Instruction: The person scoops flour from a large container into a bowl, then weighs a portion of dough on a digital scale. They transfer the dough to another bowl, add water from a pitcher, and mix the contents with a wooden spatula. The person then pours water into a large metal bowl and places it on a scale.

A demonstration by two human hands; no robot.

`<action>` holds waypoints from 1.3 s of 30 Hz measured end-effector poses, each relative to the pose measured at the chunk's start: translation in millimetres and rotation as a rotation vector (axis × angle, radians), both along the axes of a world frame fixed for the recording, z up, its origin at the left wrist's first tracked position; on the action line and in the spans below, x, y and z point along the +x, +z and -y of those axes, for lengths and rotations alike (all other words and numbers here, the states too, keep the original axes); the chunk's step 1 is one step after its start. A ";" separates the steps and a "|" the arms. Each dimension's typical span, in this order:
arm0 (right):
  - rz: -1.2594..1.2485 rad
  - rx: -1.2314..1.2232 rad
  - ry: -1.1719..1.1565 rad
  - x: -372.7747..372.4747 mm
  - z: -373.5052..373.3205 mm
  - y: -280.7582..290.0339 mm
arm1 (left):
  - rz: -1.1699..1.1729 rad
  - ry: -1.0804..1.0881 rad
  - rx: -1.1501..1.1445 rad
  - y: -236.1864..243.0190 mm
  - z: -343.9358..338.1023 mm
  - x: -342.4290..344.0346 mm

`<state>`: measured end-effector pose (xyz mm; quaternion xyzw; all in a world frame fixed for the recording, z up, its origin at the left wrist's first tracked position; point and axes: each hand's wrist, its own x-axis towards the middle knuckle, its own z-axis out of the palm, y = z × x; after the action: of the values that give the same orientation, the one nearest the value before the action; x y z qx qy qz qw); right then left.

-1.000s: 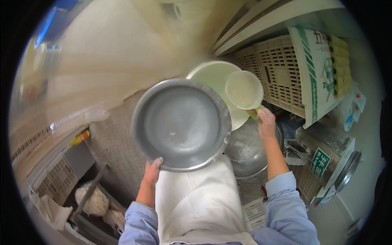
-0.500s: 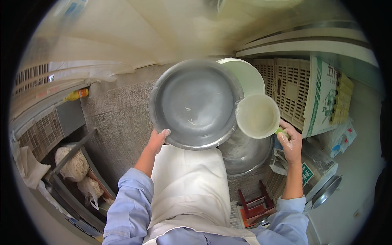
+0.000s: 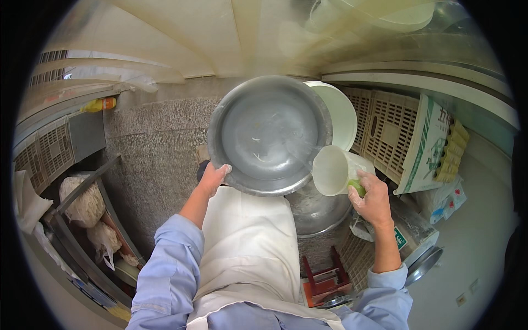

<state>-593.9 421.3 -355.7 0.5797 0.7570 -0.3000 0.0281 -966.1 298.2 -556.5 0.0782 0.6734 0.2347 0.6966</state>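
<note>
A wide grey metal basin [image 3: 234,165] is in front of my white apron [image 3: 247,242]. My left hand [image 3: 213,179], dusted with white, grips its near-left rim, thumb over the edge. A few pale shreds lie inside the basin. At its right, my right hand [image 3: 374,197] is wrapped round the green handle of a pale plastic dipper [image 3: 329,171]. The dipper is tilted toward the basin, and a clear splash crosses from its mouth into the basin. White paste coats my right fingers.
A second metal basin [image 3: 316,217] sits below the dipper, and a pale green bucket [image 3: 344,113] stands behind. Plastic crates [image 3: 390,126] and a white carton [image 3: 421,148] line the right. At left are bagged goods [image 3: 82,201]; a red stool [image 3: 324,278] stands near my right.
My right hand has brought the dipper left and turned it, tipping its mouth toward the basin, where liquid now splashes. My left hand keeps its hold on the rim.
</note>
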 end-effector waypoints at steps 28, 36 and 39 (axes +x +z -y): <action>0.395 -0.075 0.183 -108.6 5.2 8.3 | 0.006 0.031 -0.019 -8.8 0.1 4.6; 0.287 -0.111 0.112 -97.2 -0.4 16.4 | -0.004 0.009 -0.043 -2.3 -2.9 6.2; 0.082 -0.009 0.043 -69.0 -7.2 30.7 | 0.010 -0.016 -0.036 -3.7 -4.7 6.2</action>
<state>-662.9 428.5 -324.9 0.5749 0.7662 -0.2787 0.0685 -959.8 302.9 -560.2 0.0698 0.6736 0.2171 0.7031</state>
